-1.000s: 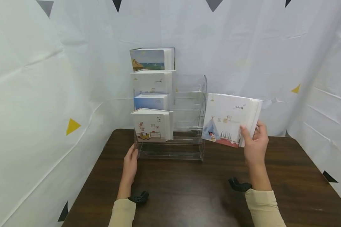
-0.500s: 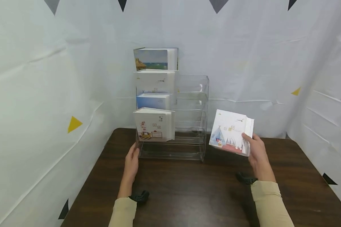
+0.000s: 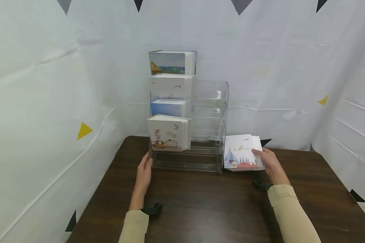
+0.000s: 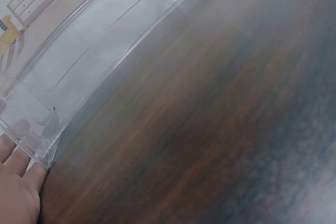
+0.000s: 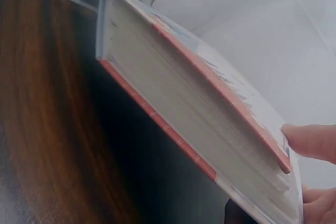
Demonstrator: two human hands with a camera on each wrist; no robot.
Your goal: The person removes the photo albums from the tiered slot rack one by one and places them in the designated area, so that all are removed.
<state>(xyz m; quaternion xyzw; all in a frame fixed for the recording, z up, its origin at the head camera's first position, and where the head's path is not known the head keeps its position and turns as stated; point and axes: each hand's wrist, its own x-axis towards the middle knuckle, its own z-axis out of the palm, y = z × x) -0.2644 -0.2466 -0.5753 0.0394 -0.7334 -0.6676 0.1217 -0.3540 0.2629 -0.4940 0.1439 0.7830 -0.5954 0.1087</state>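
Observation:
In the head view, my right hand pinches a thick white hardcover book by its right edge, thumb on the cover. The cover shows a blue tent and a red strip. Seen from the right wrist, the book is tilted over the dark table, its page edges facing the camera. My left hand touches the lower left side of a clear tiered rack. Its straight fingers show against the clear side in the left wrist view.
Several books lean in the rack's left half: a seascape book at the top, a white one, a blue one and a white one with furniture drawings lowest. White sheeting hangs behind the dark wooden table.
My right hand has lowered the tent book from beside the rack's upper tiers to near the table, right of the rack. My left hand stays at the rack. The head view has shifted slightly.

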